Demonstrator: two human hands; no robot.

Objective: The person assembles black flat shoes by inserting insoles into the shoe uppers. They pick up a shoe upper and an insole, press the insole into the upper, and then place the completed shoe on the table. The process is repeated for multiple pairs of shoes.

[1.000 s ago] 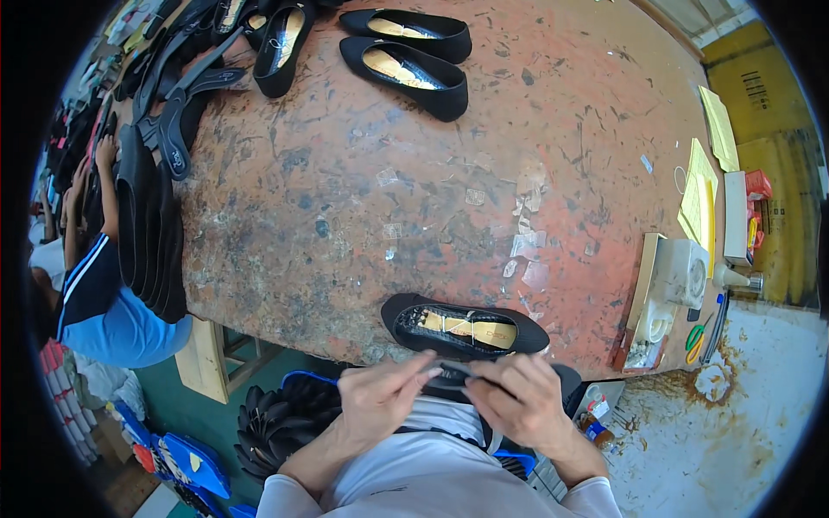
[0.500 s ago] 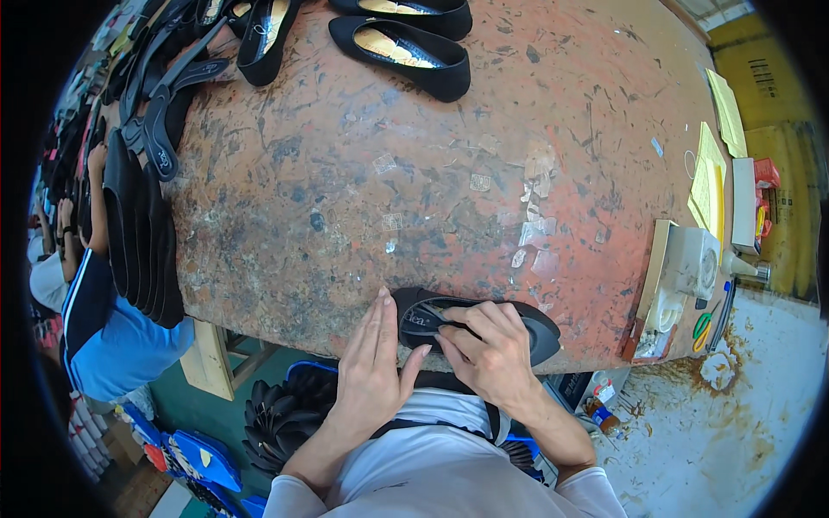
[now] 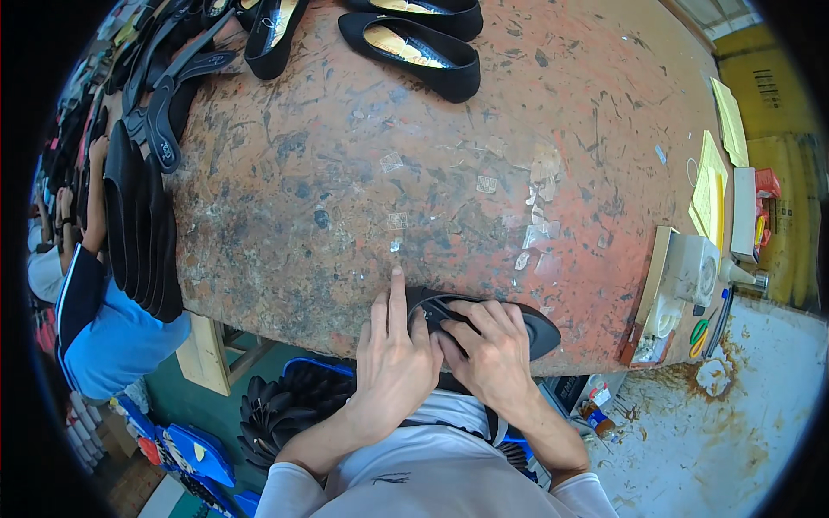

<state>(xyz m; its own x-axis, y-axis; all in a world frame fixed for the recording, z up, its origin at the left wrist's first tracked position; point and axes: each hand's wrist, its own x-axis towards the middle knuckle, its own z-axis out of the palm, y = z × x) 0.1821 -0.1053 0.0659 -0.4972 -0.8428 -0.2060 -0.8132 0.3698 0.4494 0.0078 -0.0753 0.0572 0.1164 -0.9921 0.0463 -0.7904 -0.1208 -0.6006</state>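
Observation:
A black pointed flat shoe (image 3: pixel 542 333) lies sideways at the table's near edge, toe to the right. My right hand (image 3: pixel 494 347) is closed over its opening, bent fingers reaching inside onto the dark insole (image 3: pixel 429 312). At the heel end is my left hand (image 3: pixel 393 356). One of its fingers stretches up past the heel on the outside, while the forefinger and thumb press at the heel, beside the right fingertips. The fingertips inside the shoe are partly hidden.
Finished black flats (image 3: pixel 423 56) with gold insoles stand at the far side. Loose dark insoles (image 3: pixel 164 129) and a row of black shoes (image 3: pixel 138 233) line the left edge. A wooden tray (image 3: pixel 648 298) with white tape rolls sits at right, near scissors (image 3: pixel 699 337). A co-worker in blue (image 3: pixel 129 337) is at left.
My left hand has shifted right onto the heel end, its forefinger and thumb now at the shoe. My right hand stays over the opening. The view has tilted slightly.

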